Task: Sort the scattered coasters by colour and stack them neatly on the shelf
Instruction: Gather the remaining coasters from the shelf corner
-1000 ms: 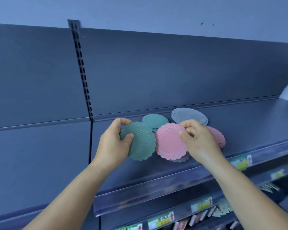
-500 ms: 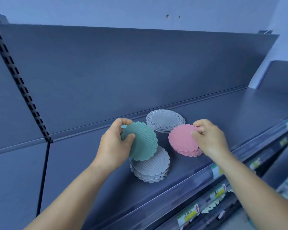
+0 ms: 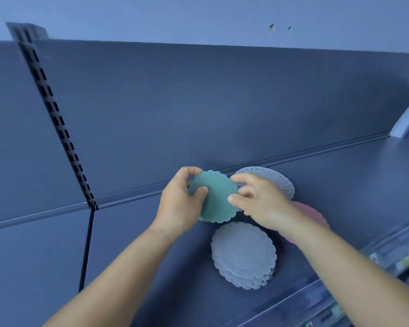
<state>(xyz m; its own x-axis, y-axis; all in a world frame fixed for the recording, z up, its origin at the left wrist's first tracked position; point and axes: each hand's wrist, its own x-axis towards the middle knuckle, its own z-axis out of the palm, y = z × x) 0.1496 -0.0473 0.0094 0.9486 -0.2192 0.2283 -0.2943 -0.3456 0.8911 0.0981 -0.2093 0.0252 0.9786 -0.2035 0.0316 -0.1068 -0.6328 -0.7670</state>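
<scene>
Above the dark blue metal shelf point(image 3: 340, 175), a round teal scallop-edged ribbed coaster point(image 3: 216, 197) is held tilted. The left hand point(image 3: 178, 206) grips its left rim, thumb on its face; the right hand point(image 3: 260, 201) pinches its right edge. Below lies a grey lacy coaster stack point(image 3: 244, 253); another grey stack point(image 3: 276, 180) and a pink stack point(image 3: 309, 213) sit behind.

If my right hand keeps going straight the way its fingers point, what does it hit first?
The right hand points left, toward the green coaster held by the left hand. Its fingertips look to be at the coaster's right edge already, so it would meet that first, though depth is hard to judge.
</scene>
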